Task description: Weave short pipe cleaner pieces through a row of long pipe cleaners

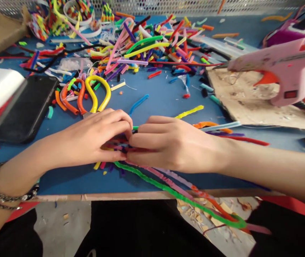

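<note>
Both hands meet near the table's front edge over a bunch of fuzzy pipe cleaners in green, pink, lilac and orange. My left hand is closed, thumb and fingers pinching the bunch from the left. My right hand has its fingers curled round the bunch, its fingertips touching those of the left. The gripped part is mostly hidden by the fingers. Long ends trail to the lower right over the table edge, and short cut ends stick out below my left hand. More pipe cleaners show beyond my right wrist.
A pink glue gun rests over cardboard at right. Tools with yellow handles and orange handles lie behind my left hand. A black phone is at left. A heap of pipe-cleaner pieces spreads across the back.
</note>
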The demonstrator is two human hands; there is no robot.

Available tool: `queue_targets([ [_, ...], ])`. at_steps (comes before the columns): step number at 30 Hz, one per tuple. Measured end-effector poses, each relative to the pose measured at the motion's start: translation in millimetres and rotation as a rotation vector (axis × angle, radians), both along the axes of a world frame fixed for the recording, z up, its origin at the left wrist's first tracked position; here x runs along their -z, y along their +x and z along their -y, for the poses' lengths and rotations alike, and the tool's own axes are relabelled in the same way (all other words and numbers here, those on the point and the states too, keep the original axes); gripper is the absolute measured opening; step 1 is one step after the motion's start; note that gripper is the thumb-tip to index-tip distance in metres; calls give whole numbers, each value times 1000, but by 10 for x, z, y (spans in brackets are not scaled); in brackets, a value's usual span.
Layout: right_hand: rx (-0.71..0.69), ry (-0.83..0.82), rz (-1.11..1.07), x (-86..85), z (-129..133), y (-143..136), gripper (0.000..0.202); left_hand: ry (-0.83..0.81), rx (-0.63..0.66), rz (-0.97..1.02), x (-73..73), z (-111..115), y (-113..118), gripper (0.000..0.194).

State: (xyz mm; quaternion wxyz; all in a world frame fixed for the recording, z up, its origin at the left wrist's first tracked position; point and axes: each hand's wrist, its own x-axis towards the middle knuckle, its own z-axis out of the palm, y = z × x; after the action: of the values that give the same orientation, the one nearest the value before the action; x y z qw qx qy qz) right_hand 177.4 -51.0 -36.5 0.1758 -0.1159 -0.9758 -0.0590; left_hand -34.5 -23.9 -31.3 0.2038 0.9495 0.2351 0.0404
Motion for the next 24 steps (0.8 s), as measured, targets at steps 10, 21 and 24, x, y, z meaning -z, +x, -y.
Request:
queue_targets([
  [10, -20, -359, -206, 132, -89, 2, 25, 5, -5, -30, -27, 29, 17, 20],
  [21, 30, 57, -89, 52, 4, -21, 36, 0, -42, -2, 9, 41, 23, 15],
  [24, 30, -46, -132, 75, -2, -40, 37, -12, -58, -4, 11, 38, 24, 19],
])
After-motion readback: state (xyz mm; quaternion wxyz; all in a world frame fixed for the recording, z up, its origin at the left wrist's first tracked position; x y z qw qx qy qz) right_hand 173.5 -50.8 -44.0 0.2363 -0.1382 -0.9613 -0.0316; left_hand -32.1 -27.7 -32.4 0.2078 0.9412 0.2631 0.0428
